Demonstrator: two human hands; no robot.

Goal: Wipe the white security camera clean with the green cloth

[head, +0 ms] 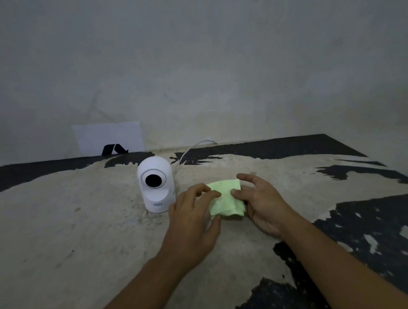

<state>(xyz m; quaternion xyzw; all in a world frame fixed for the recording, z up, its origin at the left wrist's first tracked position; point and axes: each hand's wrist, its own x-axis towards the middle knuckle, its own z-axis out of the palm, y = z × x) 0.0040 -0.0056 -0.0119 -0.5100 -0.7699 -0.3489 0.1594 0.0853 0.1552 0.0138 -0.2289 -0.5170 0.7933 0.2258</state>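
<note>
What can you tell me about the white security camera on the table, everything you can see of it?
The white security camera is a smooth, plastic-looking unit with a rounded domed top and a cylindrical base. A round black lens faces the viewer, and small blue lettering, too blurred to read, marks the base. It stands upright on the worn table, a thin white cable trailing behind. Neither hand touches it.

You see a pale green cloth, a white security camera with a black lens, and a beige table blotched with black.
</note>
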